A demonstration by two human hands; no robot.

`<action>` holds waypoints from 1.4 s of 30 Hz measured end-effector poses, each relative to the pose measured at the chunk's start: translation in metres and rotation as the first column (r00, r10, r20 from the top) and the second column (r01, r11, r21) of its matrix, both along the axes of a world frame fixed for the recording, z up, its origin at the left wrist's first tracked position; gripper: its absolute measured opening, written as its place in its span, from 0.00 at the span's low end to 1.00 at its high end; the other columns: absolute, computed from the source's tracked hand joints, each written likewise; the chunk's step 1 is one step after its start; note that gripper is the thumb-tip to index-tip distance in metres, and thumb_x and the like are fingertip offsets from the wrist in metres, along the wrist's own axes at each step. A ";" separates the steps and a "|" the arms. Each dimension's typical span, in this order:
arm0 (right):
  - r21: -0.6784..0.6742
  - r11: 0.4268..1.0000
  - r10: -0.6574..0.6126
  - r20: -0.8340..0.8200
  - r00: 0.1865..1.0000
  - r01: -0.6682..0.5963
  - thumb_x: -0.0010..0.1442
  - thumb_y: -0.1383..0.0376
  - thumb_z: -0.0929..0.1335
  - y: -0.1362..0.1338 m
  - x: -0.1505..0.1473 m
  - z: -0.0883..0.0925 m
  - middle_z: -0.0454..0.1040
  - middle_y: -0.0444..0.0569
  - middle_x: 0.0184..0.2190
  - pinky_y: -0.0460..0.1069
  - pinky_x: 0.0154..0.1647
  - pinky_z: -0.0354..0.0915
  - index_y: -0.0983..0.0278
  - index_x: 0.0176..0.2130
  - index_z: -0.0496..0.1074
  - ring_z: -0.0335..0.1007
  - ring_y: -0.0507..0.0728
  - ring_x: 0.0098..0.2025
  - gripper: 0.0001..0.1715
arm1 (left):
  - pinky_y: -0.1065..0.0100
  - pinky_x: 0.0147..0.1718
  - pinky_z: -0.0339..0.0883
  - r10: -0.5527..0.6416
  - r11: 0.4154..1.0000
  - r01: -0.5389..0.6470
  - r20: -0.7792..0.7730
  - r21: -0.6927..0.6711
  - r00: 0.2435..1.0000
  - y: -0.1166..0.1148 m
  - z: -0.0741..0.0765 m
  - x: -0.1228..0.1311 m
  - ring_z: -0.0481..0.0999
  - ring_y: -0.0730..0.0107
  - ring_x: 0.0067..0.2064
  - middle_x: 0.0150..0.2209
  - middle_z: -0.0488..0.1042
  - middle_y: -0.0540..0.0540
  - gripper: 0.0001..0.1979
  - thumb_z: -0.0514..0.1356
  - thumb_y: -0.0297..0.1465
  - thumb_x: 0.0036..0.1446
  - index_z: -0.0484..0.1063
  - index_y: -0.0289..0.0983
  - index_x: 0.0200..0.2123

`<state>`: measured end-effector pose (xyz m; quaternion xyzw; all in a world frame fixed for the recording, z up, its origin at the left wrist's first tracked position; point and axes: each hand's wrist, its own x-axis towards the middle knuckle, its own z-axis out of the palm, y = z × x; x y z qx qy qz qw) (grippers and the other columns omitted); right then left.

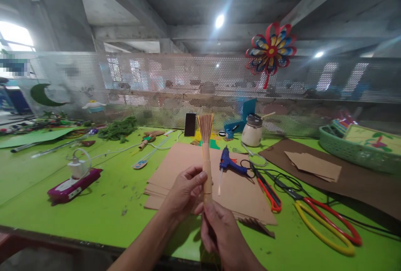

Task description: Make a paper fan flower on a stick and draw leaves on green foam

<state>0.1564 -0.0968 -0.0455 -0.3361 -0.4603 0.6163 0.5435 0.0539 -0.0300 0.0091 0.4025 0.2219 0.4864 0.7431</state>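
A bundle of folded brown paper (206, 131) stands upright before me, its pleated top fanned out and its lower part wrapped into a narrow handle. My left hand (188, 189) grips the handle at mid-height, thumb across its front. Lower down, my right hand (221, 225) is closed around the bottom end. Yellow thread shows along the bundle's left edge. Behind the hands lies a stack of brown paper sheets (175, 166) on the green table. A blue glue gun (232, 162) rests on that stack, right of the bundle.
Right of the stack lie a red utility knife (269, 193) and large scissors (326, 221) with red and yellow handles. A purple power strip (73, 187) sits at left. Farther back are a phone (189, 124), a jar (252, 133) and a green basket (360, 154).
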 end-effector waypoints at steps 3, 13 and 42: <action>0.005 1.000 0.000 0.045 0.999 0.000 0.61 0.41 0.62 0.000 0.002 0.000 0.59 0.34 0.09 0.42 0.15 0.42 0.66 0.36 0.69 0.43 0.44 0.12 0.30 | 0.78 0.10 0.57 -0.016 1.000 0.016 -0.001 0.007 1.000 -0.001 -0.001 0.002 0.69 0.76 0.17 0.23 0.74 0.51 0.18 0.72 0.33 0.45 0.70 0.36 0.37; -0.056 0.988 0.133 -0.153 0.979 -0.143 0.63 0.48 0.66 -0.005 0.009 0.002 0.51 0.30 0.08 0.43 0.16 0.40 0.65 0.37 0.70 0.37 0.45 0.12 0.22 | 0.78 0.27 0.68 -0.080 0.996 0.083 -0.089 0.030 0.993 -0.003 0.006 -0.002 0.76 0.73 0.31 0.32 0.78 0.44 0.13 0.71 0.32 0.48 0.75 0.32 0.35; -0.280 0.951 -0.183 -0.152 0.971 0.135 0.42 0.50 0.79 -0.019 0.016 0.017 0.69 0.42 0.17 0.40 0.15 0.45 0.70 0.26 0.76 0.55 0.42 0.14 0.25 | 0.67 0.35 0.70 0.256 0.957 -0.243 -0.068 0.159 0.964 0.002 0.017 0.012 0.72 0.69 0.33 0.30 0.74 0.47 0.18 0.74 0.35 0.40 0.77 0.32 0.33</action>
